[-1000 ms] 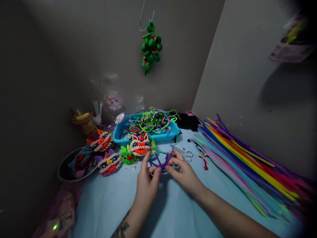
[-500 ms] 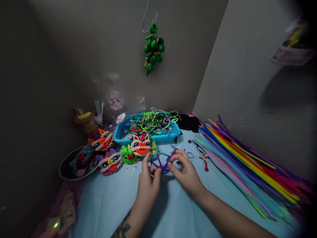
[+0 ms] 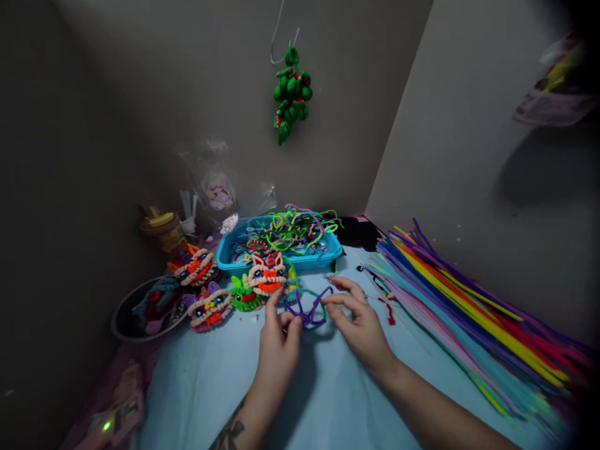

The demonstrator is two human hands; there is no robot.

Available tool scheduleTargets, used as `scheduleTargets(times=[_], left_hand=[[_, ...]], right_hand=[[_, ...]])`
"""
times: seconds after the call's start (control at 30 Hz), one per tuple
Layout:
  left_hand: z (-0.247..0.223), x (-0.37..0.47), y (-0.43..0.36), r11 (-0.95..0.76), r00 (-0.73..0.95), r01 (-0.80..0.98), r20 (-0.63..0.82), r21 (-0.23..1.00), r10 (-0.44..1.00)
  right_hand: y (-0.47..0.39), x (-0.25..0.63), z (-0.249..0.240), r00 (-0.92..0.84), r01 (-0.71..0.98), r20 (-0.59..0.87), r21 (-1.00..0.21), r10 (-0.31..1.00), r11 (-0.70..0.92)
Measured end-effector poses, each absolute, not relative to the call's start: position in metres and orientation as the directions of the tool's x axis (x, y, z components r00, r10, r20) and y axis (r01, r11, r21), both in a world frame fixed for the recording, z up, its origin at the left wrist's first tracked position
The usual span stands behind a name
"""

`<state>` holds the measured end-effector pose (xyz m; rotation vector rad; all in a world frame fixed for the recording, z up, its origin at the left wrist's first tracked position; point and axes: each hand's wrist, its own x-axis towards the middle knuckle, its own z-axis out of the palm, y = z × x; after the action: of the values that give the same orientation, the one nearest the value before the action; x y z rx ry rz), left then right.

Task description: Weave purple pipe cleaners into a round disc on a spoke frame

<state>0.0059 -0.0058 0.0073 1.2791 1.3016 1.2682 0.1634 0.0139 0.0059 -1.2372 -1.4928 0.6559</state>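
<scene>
the left hand [image 3: 277,342] pinches one purple-and-teal pipe-cleaner shape [image 3: 307,319] in front of one blue tub [image 3: 312,263]. the right hand [image 3: 364,331], half open, is beside it; can't tell if touching. at least four fuzzy animal heads [image 3: 209,309] sit nearby.

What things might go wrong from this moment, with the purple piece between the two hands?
The purple and teal piece seems pinched mainly by the left hand, so it might twist or slip.
The left index finger is close to the orange-mouthed figure and might nudge it.
The right forearm lies near the colored stems; a sideways sweep might disturb them.
</scene>
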Motion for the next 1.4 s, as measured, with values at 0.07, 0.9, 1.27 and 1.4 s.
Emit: scheduleTargets(times=[0.07,0.9,1.27,1.4], left_hand=[[0.008,0.005,-0.006,-0.062,-0.058,0.083,0.066,0.995,0.996],[0.012,0.001,-0.009,-0.137,-0.105,0.349,0.184,0.927,0.977],[0.015,0.011,-0.011,-0.118,-0.107,0.246,0.148,0.962,0.983],[0.017,0.012,-0.01,-0.082,-0.127,0.147,0.101,0.986,0.987]], right_hand=[[0.013,0.163,0.006,0.049,0.372,0.363,-0.871,0.93,0.32],[0.021,0.16,-0.001,0.041,0.244,0.172,-0.957,0.984,0.158],[0.012,0.152,0.002,-0.036,0.239,0.169,-0.956,0.985,0.173],[0.011,0.153,0.003,-0.017,0.264,0.182,-0.947,0.983,0.18]])
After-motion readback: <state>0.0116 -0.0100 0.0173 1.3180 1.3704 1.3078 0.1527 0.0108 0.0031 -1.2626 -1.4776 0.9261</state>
